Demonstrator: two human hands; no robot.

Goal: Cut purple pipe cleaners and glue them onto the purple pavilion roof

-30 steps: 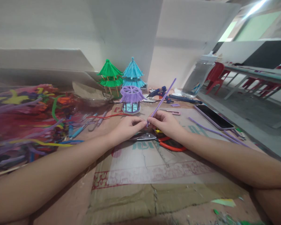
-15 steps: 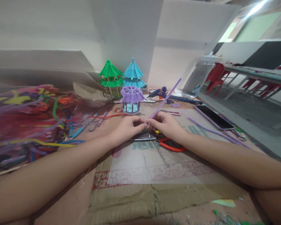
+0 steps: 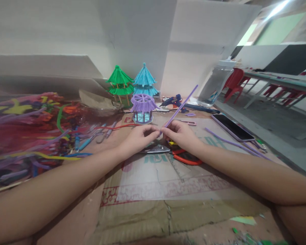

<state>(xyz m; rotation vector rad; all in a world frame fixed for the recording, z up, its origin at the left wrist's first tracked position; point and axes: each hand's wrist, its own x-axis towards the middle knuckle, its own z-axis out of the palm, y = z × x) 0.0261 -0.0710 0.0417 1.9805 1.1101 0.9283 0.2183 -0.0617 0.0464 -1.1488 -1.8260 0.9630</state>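
Observation:
A purple pipe cleaner (image 3: 182, 105) slants up and to the right out of my pinched fingers. My right hand (image 3: 180, 132) grips it near its lower end between thumb and forefinger. The fingertips of my left hand (image 3: 145, 135) are closed on that same lower end, close beside the right thumb. Below both hands lie scissors with red-orange handles (image 3: 187, 160), blades pointing left and partly covered by my left hand. Just behind stands a small purple-roofed pavilion model (image 3: 143, 108), its roof top an open spoked ring.
Green (image 3: 119, 81) and blue (image 3: 144, 80) pagoda models stand at the back. A glue gun (image 3: 172, 100), a clear bottle (image 3: 215, 83) and a phone (image 3: 233, 128) lie to the right. Blurred colourful pipe cleaners (image 3: 28, 126) heap up on the left. Purple pipe cleaners (image 3: 226, 140) rest near the phone.
The hands stay almost in place, still pinching the purple pipe cleaner. Its upper tip has shifted very slightly to the right.

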